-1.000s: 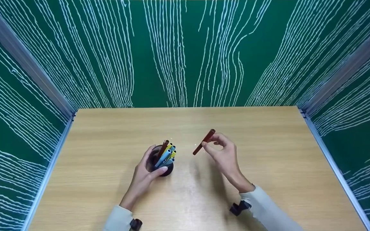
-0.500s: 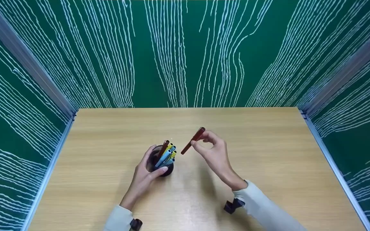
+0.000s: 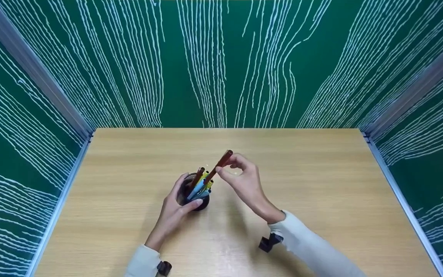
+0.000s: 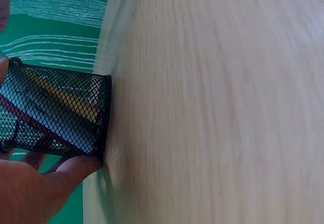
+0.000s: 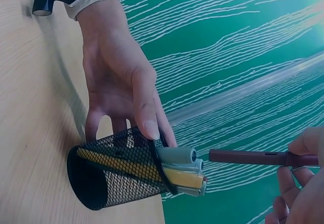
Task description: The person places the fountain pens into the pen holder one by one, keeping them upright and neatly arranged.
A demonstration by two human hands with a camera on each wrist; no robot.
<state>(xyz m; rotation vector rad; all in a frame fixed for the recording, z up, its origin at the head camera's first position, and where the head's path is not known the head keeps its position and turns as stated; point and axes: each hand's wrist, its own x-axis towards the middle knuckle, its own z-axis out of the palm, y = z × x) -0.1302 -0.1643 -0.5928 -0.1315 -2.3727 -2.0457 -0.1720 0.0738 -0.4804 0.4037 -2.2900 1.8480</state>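
A black mesh pen cup stands upright on the table, gripped round its side by my left hand. Light blue pens, yellow pens and a dark brown-red pen stick out of it. Between thumb and fingers my right hand pinches another dark red pen, tilted, its lower end by the tops of the pens. In the right wrist view a small gap separates that pen from the pens in the cup. The left wrist view shows my left fingers low on the mesh.
A light wood table lies under both hands. Green walls with white wavy lines enclose its back and sides, joined by grey metal posts. Each sleeve carries a small black device at the wrist.
My right hand has moved left with the dark red pen, from apart on the right to the cup's pens. My left hand and the cup have stayed in place.
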